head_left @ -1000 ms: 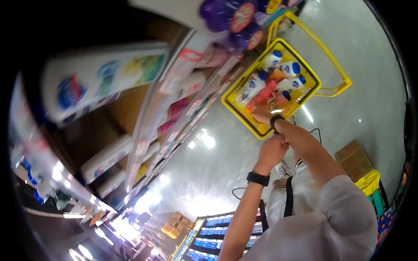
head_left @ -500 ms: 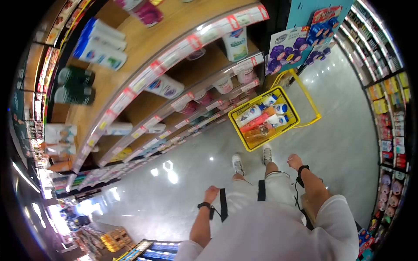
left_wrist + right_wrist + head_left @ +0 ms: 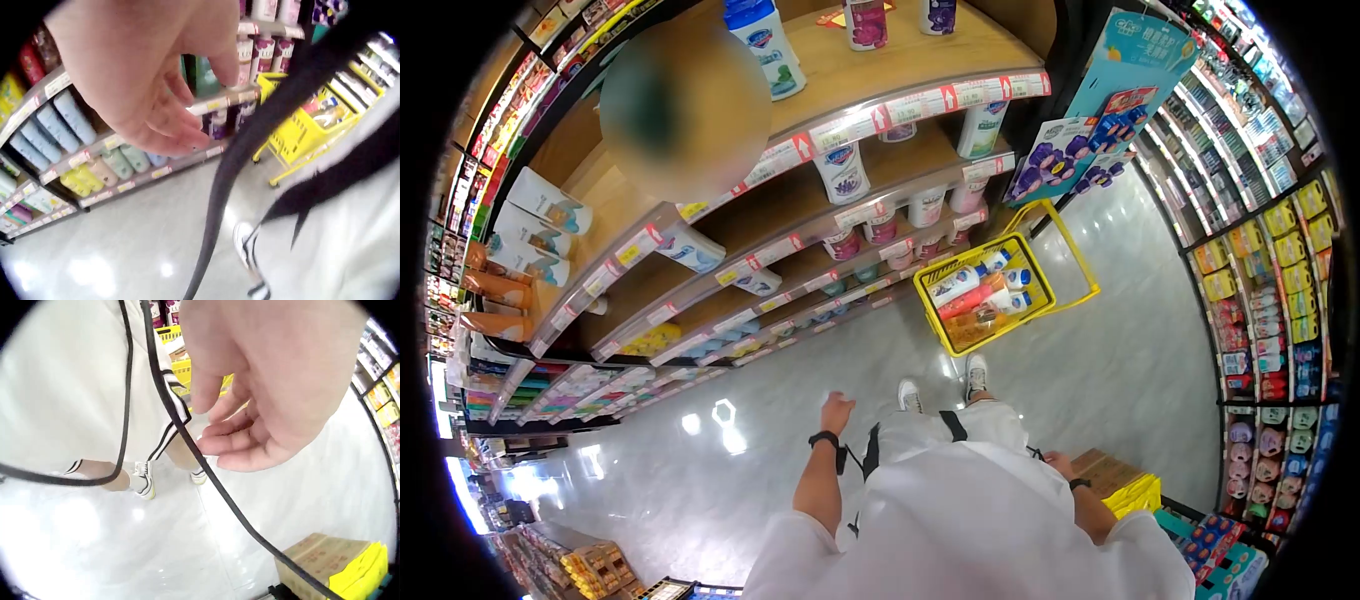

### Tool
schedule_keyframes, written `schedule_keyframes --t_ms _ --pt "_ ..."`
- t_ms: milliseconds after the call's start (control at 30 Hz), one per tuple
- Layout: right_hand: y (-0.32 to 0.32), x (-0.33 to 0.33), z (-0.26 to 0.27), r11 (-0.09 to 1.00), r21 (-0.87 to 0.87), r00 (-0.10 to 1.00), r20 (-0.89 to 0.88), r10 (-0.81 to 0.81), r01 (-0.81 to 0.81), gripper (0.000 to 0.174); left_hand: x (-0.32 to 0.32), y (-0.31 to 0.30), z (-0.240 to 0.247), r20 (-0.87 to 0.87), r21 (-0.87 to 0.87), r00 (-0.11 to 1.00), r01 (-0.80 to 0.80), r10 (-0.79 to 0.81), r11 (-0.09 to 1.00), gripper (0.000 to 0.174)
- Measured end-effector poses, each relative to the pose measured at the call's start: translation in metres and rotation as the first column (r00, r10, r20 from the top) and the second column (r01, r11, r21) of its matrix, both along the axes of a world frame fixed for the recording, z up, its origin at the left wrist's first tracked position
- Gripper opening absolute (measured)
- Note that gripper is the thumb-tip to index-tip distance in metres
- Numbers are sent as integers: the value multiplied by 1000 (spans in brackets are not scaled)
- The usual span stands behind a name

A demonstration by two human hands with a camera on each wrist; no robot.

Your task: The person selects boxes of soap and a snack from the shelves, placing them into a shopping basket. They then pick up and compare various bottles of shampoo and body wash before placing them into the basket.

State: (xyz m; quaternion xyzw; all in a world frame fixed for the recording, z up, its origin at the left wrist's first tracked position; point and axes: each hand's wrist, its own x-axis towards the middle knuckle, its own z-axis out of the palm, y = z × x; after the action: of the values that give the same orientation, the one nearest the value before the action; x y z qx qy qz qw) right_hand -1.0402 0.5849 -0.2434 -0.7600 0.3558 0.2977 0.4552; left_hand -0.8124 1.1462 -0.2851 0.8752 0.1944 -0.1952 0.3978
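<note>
My left hand hangs beside my left thigh, away from the shelves, its fingers loosely curled round nothing. On the other side, my right hand hangs low by my hip. The right wrist view shows its relaxed fingers empty too. Ahead of my feet stands a yellow rolling basket with a raised handle. Inside lie several white bottles with blue caps, a pinkish-red bottle and an amber bottle. Neither hand touches the basket.
A curved shelf unit with bottles and price strips runs along my left. Hanging purple packs are at its end. Stocked shelves line the right. A cardboard box with yellow packaging stands behind my right side.
My right hand has come out of the basket, and my left hand has parted from it. Both arms have dropped to my sides. The head view has turned, showing more of the shelves.
</note>
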Motion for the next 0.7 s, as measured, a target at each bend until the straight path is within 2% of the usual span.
schedule_keyframes --t_ms 33,67,100,167,200,233,300,333,400,467,533,633,700 --pt "-11 -29 -46 1000 14 1000 24 -1 0 16 20 -7 7 40 -83 999 -8 11 997 55" --pt "-23 -59 -92 1000 29 999 47 -2 0 19 44 -13 0 139 -46 990 36 -30 998 56" --pt "-29 -73 -120 1000 21 999 46 -5 4 19 67 -18 -7 235 -2 969 74 -71 997 56" --pt "-30 -99 -149 992 -44 990 73 120 -117 26 110 -41 16 427 83 895 104 -130 991 56" --pt "-25 -102 -143 993 -42 991 66 117 -114 26 133 -50 23 452 -62 889 115 -75 991 60" --pt "-20 -98 -132 1000 29 997 82 -6 3 26 157 -59 31 470 -204 883 128 -17 971 64" --pt "-13 -95 -115 962 177 969 98 -228 208 27 189 -85 88 424 -297 906 124 14 947 72" --pt "-9 -98 -108 959 180 967 92 -237 218 27 203 -98 109 451 -253 892 140 -11 957 75" --pt "-4 -94 -97 993 -44 985 134 -104 111 22 228 -122 142 484 -206 874 164 -45 965 77" --pt "-1 -81 -82 986 -39 981 109 -160 165 22 248 -142 164 591 -184 807 140 -5 973 75" --pt "1 -68 -72 973 -8 968 96 -231 233 21 278 -145 127 609 -110 791 156 -57 982 80" --pt "-2 -50 -61 954 25 949 96 -300 299 20 299 -162 127 514 -58 858 -1 31 998 83" --pt "-6 -37 -57 941 51 936 95 -338 335 20 311 -172 119 579 -45 813 -43 61 998 83"
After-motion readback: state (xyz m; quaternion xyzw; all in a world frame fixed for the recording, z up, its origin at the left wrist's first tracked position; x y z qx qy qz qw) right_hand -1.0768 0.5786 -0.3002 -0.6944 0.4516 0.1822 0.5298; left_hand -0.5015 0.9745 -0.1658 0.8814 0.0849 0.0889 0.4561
